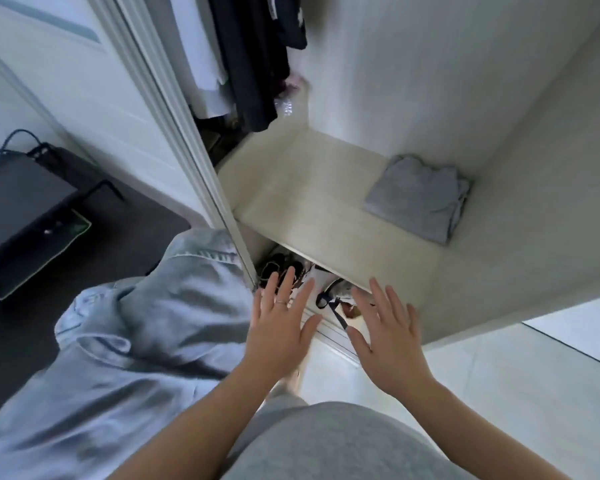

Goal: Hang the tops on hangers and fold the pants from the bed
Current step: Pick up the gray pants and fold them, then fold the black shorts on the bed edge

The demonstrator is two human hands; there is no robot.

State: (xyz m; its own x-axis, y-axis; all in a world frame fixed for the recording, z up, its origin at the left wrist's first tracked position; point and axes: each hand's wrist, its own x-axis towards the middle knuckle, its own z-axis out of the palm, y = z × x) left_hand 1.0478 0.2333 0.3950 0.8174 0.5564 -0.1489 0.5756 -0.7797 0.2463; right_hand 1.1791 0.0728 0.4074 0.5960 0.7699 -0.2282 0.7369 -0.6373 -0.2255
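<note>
A folded grey garment (420,199) lies flat on a pale wardrobe shelf (312,202), at the shelf's right back corner, close to the side wall. Nothing rests on it and neither hand touches it.

Both hands are held out in front of the shelf's front edge, palms down, well apart from the fold. The left hand (281,327) has its fingers straight and spread wide, holding nothing; a thin ring sits on one finger. The right hand (392,337), just beside it, is spread the same way and also holds nothing.

Under the shelf edge, partly hidden by the fingers, are shoes (336,292) and dark straps, too jumbled to tell apart.

To the left of the left arm is a bunched pale blue denim garment (136,341); what it rests on cannot be told. A white door frame (187,133) runs diagonally between it and the shelf.

Above the shelf's left end hang dark clothes (250,64) and a white garment (201,46); their hangers are out of view.

On the far left a black device (21,202) with cables sits on a dark mat (118,209). The person's grey clothing (326,441) fills the bottom edge.
</note>
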